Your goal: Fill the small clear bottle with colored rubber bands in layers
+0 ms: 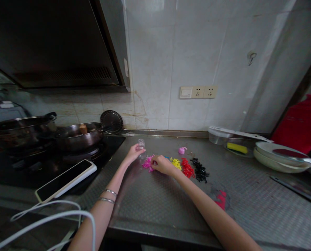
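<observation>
My left hand (133, 152) is wrapped around a small clear jar (141, 143) standing on the steel counter (171, 205). Beside it, my right hand (162, 164) is curled in a pinch over a heap of small pink pieces (146, 163). To the right lie separate heaps of yellow pieces (175, 162), red pieces (187, 168) and black pieces (200, 170). A pink cap (181, 150) sits behind the heaps. Whatever my right fingers pinch is too small to see.
A stove with two dark pans (75, 136) fills the left. A phone (65, 180) lies at the stove's front edge, white cables (53, 216) below it. At the right stand stacked plates (278, 157), a clear container (219, 136), a yellow sponge (237, 147) and a knife (296, 186). A red scrap (221, 199) lies near my right forearm.
</observation>
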Available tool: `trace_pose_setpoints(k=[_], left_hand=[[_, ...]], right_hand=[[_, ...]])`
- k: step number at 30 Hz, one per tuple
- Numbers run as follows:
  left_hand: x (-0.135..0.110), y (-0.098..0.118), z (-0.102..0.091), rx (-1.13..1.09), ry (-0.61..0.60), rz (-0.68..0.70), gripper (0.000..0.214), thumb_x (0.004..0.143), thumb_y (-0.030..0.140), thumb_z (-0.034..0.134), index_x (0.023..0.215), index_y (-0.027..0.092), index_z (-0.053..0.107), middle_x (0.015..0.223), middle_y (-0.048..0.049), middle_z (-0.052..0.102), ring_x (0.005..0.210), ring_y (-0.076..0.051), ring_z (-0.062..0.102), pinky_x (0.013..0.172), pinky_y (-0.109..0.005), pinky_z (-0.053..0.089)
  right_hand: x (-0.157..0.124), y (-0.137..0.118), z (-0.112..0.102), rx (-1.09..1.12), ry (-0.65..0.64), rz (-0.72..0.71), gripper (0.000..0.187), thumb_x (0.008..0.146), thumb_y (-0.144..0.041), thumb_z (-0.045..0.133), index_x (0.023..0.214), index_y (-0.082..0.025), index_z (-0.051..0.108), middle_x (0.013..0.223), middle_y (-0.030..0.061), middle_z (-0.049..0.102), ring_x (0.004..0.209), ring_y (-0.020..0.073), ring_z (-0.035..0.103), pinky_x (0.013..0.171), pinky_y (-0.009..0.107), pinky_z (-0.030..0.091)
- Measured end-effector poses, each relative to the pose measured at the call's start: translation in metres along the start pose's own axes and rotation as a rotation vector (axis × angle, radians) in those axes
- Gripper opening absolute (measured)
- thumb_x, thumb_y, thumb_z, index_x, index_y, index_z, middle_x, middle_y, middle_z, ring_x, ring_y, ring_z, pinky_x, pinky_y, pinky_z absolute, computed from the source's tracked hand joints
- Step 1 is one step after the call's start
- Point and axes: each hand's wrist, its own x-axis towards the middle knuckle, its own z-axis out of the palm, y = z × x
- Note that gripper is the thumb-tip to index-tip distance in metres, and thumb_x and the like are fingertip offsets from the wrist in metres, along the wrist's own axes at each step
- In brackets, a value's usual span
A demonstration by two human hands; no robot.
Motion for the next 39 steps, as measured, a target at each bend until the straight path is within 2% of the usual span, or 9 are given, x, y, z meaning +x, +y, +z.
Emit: trace_pose_setpoints(k=[11,15,18,23,26,33,36,39], left_hand=[[0.001,-0.004,-0.001,0.033,0.004,0.028,0.041,0.060,0.030,0.068,0.094,0.011,0.055,0.090,-0.0102,0.064,0.084,-0.018,0.060,0.080,-0.033,0.045],[0.002,-0.005,-0.001,0.023,0.012,0.033,0.040,0.058,0.029,0.070,0.091,0.011,0.056,0.087,-0.0094,0.065,0.082,-0.019,0.061,0.079,-0.033,0.046],[0.002,-0.004,0.000,0.025,0.018,0.043,0.038,0.057,0.029,0.070,0.088,0.012,0.056,0.086,-0.0085,0.066,0.081,-0.019,0.061,0.078,-0.033,0.046],[0.002,-0.004,0.000,-0.004,0.000,0.060,0.040,0.057,0.030,0.070,0.090,0.012,0.056,0.087,-0.0078,0.065,0.083,-0.019,0.061,0.078,-0.032,0.046],[0.002,-0.005,0.000,-0.003,0.002,0.062,0.040,0.057,0.030,0.069,0.091,0.012,0.057,0.086,-0.0076,0.065,0.082,-0.019,0.060,0.078,-0.032,0.046],[0.005,-0.010,0.000,0.028,0.012,0.069,0.035,0.058,0.030,0.068,0.086,0.012,0.057,0.082,-0.0061,0.066,0.078,-0.018,0.061,0.074,-0.031,0.047],[0.007,-0.012,0.000,0.044,0.012,0.070,0.034,0.058,0.031,0.068,0.084,0.012,0.057,0.079,-0.0051,0.065,0.076,-0.017,0.061,0.073,-0.030,0.048],[0.008,-0.013,0.000,0.050,0.010,0.077,0.035,0.059,0.032,0.068,0.085,0.012,0.056,0.079,-0.0053,0.065,0.075,-0.017,0.061,0.072,-0.031,0.048]], right_hand=[[0.003,0.007,0.000,0.273,0.106,-0.009,0.012,0.067,-0.013,0.053,0.073,-0.013,0.063,0.064,0.0005,0.060,0.058,0.0082,0.050,0.055,0.016,0.035],[0.012,0.008,-0.011,0.311,0.149,0.045,0.012,0.068,-0.017,0.056,0.075,-0.013,0.065,0.066,0.0014,0.062,0.059,0.0090,0.052,0.057,0.017,0.037],[0.027,0.006,-0.028,0.316,0.200,0.073,0.015,0.070,-0.023,0.057,0.076,-0.012,0.065,0.066,0.0022,0.063,0.060,0.0094,0.052,0.057,0.017,0.038],[0.063,-0.003,-0.059,0.224,0.225,0.012,0.020,0.075,-0.028,0.053,0.080,-0.012,0.064,0.072,0.0026,0.063,0.064,0.0090,0.052,0.060,0.017,0.037],[0.083,-0.007,-0.070,0.117,0.212,-0.023,0.019,0.077,-0.024,0.052,0.084,-0.012,0.063,0.076,0.0036,0.063,0.066,0.0090,0.052,0.062,0.018,0.037],[0.103,-0.017,-0.073,-0.208,0.070,-0.090,0.020,0.078,-0.021,0.049,0.091,-0.015,0.063,0.089,0.0075,0.062,0.080,0.0140,0.054,0.067,0.020,0.037],[0.103,-0.022,-0.073,-0.229,0.062,-0.112,0.023,0.078,-0.017,0.047,0.095,-0.014,0.063,0.094,0.0083,0.061,0.085,0.0151,0.054,0.071,0.021,0.037],[0.101,-0.018,-0.070,-0.159,0.122,-0.111,0.027,0.078,-0.015,0.046,0.101,-0.014,0.061,0.100,0.0077,0.060,0.091,0.0147,0.053,0.076,0.020,0.037]])
